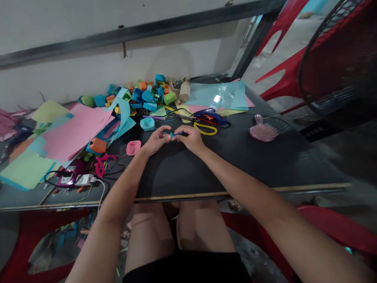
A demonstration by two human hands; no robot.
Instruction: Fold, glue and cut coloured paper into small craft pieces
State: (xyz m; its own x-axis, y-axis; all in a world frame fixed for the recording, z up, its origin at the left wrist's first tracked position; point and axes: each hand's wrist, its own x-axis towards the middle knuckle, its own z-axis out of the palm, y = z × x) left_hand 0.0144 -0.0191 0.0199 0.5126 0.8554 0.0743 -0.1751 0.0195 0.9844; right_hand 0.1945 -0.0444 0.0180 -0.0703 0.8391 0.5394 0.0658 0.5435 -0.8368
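Both hands meet over the dark table point(235, 165), pinching a small blue paper piece point(173, 135) between them. My left hand point(156, 140) grips its left end with curled fingers. My right hand point(191, 138) holds its right end, fingers also closed. Just beyond the hands lie yellow-handled scissors point(206, 129) and a blue glue gun point(210, 116). A folded blue paper box point(147, 123) and a pink paper box point(133, 147) sit to the left of my left hand.
Pink, green and blue paper sheets point(70, 133) cover the left side. A heap of folded coloured paper boxes point(144, 94) lies at the back. A pink hairbrush point(263, 131) rests at right. Cables and a charger point(76, 179) sit near the front-left edge. Red chairs and a fan point(338, 59) stand right.
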